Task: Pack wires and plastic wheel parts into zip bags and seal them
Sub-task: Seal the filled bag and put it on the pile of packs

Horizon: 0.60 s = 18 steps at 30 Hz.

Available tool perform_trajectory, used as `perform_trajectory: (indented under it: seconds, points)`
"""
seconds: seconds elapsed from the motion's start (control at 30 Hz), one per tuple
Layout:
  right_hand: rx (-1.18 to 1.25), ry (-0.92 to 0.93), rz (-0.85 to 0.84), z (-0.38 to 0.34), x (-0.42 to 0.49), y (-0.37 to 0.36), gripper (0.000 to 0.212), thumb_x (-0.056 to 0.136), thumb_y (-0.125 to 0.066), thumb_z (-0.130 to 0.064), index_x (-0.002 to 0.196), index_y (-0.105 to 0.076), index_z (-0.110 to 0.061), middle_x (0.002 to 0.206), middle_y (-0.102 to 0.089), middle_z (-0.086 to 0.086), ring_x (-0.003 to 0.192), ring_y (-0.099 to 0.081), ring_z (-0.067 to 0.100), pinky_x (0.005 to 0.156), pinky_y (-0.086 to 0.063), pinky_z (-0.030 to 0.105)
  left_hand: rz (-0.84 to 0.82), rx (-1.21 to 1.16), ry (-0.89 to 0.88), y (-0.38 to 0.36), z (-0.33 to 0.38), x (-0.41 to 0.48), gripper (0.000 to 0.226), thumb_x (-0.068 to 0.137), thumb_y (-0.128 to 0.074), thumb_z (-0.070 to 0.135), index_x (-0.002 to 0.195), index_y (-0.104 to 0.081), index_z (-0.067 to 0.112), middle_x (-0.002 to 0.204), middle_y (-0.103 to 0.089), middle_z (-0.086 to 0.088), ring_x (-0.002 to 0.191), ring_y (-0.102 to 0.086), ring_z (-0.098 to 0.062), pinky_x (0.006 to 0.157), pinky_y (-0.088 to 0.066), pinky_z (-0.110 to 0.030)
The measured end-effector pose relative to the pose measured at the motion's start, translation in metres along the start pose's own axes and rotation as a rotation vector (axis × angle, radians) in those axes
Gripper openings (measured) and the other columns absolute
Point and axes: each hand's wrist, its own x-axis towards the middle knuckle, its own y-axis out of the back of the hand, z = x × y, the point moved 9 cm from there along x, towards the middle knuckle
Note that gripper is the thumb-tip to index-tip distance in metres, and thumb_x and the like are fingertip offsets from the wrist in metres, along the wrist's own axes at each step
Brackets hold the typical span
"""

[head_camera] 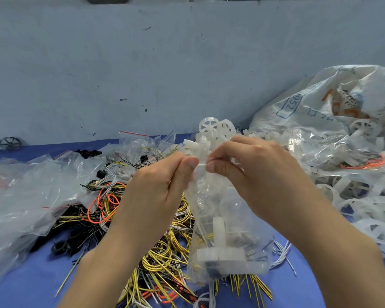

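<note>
A clear zip bag [222,223] hangs in the middle of the view above the blue table. White plastic wheel parts [222,252] and some wires lie in its bottom. My left hand [158,185] pinches the bag's top strip from the left between thumb and fingers. My right hand [251,172] pinches the same strip from the right, and the two thumbs nearly meet. Under the bag spreads a tangle of yellow, orange, black and white wires [160,252].
A pile of white plastic wheels [216,127] lies behind my hands and runs to the right. A big printed sack [320,101] slumps at the right. Empty zip bags [20,196] and black parts [62,247] cover the left. A grey wall stands behind.
</note>
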Motion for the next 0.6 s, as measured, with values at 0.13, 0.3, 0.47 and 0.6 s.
perform_trajectory:
  seconds: [0.13,0.3,0.47,0.6]
  points:
    - [0.014,-0.032,0.013,0.013,-0.002,0.002,0.014,0.094,-0.059,-0.043,0.091,-0.071,-0.036,0.091,-0.065,-0.018,0.083,-0.051,0.008,0.077,-0.030,0.028,-0.003,0.021,0.021,0.003,-0.007,-0.001,0.040,0.101,-0.028,0.053,0.073,-0.047,0.032,0.068,-0.052,0.014,0.059,-0.052,-0.006,0.053,-0.034,-0.018]
    - [0.006,-0.042,0.039,0.027,-0.003,0.009,0.014,0.092,-0.059,-0.043,0.089,-0.071,-0.035,0.087,-0.063,-0.019,0.082,-0.049,0.009,0.080,-0.032,0.029,0.007,0.029,0.026,0.006,-0.011,-0.003,0.043,0.101,-0.028,0.054,0.073,-0.049,0.030,0.072,-0.055,0.011,0.063,-0.055,-0.009,0.053,-0.040,-0.022]
    - [-0.010,-0.050,0.048,0.036,-0.005,0.014,0.018,0.089,-0.057,-0.045,0.088,-0.072,-0.033,0.084,-0.058,-0.022,0.083,-0.047,0.012,0.084,-0.036,0.033,0.005,0.029,0.021,0.008,-0.013,-0.004,0.043,0.101,-0.029,0.051,0.071,-0.050,0.029,0.073,-0.055,0.016,0.063,-0.056,-0.006,0.053,-0.038,-0.016]
    - [-0.018,-0.071,0.065,0.045,-0.008,0.019,0.016,0.088,-0.061,-0.041,0.088,-0.073,-0.031,0.087,-0.065,-0.016,0.083,-0.050,0.016,0.085,-0.041,0.039,0.005,0.034,0.030,0.009,-0.017,-0.004,0.043,0.101,-0.029,0.052,0.072,-0.051,0.028,0.069,-0.057,0.009,0.065,-0.057,-0.010,0.054,-0.042,-0.021]
